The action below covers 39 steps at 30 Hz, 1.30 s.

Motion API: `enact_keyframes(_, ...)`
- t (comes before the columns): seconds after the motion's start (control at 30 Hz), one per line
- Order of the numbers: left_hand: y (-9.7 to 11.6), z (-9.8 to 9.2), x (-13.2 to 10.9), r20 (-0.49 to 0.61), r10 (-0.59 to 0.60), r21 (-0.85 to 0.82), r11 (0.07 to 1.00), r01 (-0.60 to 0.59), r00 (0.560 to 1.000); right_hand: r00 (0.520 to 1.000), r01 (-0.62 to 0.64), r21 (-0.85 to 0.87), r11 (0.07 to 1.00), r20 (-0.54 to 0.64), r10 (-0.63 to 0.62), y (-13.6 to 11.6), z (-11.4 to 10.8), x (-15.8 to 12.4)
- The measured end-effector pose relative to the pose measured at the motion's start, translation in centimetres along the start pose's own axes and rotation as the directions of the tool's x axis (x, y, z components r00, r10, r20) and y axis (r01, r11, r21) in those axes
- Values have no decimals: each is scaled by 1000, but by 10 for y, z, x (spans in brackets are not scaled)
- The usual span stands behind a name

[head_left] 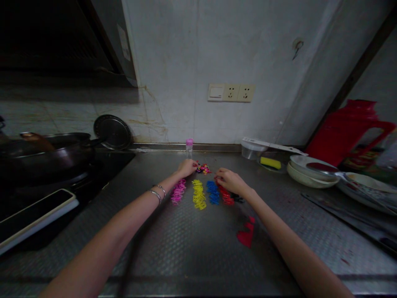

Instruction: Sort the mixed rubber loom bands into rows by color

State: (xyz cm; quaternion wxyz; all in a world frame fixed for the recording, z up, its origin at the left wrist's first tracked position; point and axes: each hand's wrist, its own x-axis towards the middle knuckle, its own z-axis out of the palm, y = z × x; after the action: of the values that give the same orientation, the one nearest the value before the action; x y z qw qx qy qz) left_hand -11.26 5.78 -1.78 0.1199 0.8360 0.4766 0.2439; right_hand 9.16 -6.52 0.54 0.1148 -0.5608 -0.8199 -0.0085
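Note:
My left hand is closed in a pinch at the left edge of a small mixed pile of coloured pieces that look like little rubber bands. Whatever its fingertips hold is too small to make out. My right hand, also pinched, is over the far end of a row of red bands; its fingertips hide what they hold. Further rows of bands lie side by side: pink by my left wrist, yellow, blue, and black, partly under my right hand.
A pink-capped clear bottle stands by the wall. A red heart-patterned clear bag lies near my right forearm. Leftward are a pan and a phone-like slab; rightward, a yellow sponge, bowls, a knife and a red jug.

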Motion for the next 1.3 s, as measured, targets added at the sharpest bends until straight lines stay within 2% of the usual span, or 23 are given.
enact_keyframes(0.2,-1,-2,3,-22,-17,7,1000,17,1000,1000,-8,4,1000,3,8,0,-1,-1)
enact_keyframes(0.43,-9,-11,-6,-78,-23,-131,991,12,997,1000,9,-2,1000,0,-9,3,1,-1)
enact_keyframes(0.6,-9,-13,-33,-31,0,-162,987,-5,1000,1000,13,7,1000,-10,-13,3,2,0)
enact_keyframes(0.77,-5,-12,-53,69,46,-141,989,-35,997,1000,9,6,1000,-3,-9,4,5,0)
enact_keyframes(0.93,-1,-15,-57,135,75,-114,992,-59,988,1000,6,-7,1000,4,-6,5,6,1)
enact_keyframes(1.13,1,-20,-57,122,61,-100,994,-49,991,999,10,33,999,-43,-8,7,7,3)
enact_keyframes(1.3,-2,-20,-61,95,102,-99,991,-93,990,998,-29,47,998,-52,31,21,12,17)
